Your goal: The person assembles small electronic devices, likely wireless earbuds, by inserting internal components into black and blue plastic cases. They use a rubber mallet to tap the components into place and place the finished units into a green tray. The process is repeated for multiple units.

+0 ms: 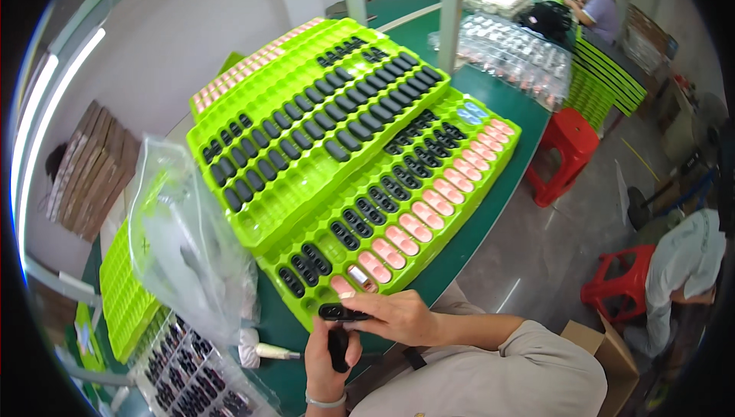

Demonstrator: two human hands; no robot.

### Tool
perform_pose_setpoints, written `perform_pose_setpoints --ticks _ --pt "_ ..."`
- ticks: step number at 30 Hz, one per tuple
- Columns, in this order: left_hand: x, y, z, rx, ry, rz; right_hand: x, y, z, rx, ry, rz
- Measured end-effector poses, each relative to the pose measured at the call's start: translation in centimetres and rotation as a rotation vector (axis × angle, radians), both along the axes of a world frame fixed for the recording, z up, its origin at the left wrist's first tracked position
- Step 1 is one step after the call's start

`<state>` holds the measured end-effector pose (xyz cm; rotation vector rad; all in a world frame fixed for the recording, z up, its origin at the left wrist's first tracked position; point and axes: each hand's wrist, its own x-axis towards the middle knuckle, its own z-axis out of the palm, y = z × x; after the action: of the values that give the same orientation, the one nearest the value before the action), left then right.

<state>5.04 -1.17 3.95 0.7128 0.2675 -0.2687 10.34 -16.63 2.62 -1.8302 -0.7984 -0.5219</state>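
Note:
My left hand (pixel 320 367) is closed round a smooth black oval casing (pixel 338 350), held upright. In my right hand (pixel 402 317), between fingers and thumb, is a black oval part with round openings (pixel 334 311), just above the left hand's piece. Both hands are at the near corner of the lower green tray (pixel 478 218). That tray bears rows of black parts with openings (pixel 371 209) and a row of pink oval casings (pixel 416 227). One slot near my fingers holds a pink casing with its inside showing (pixel 361 278).
A second green tray (pixel 268 226) with smooth black casings overlaps the first. Clear plastic bags (pixel 187 241) lie to the left, by a divided box of dark parts (pixel 191 371). Red stools (pixel 563 153) stand on the right; a person (pixel 601 11) sits at the far table.

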Motion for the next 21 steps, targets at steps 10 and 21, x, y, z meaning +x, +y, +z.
perform_pose_setpoints --ticks 10,21 --pt "0.1 0.1 -0.1 0.49 -0.13 0.308 -0.5 -0.1 -0.5 -0.028 0.011 0.04" --pt "0.4 0.4 1.8 0.991 -0.174 0.364 -1.4 -0.2 0.9 0.136 0.55 0.277"
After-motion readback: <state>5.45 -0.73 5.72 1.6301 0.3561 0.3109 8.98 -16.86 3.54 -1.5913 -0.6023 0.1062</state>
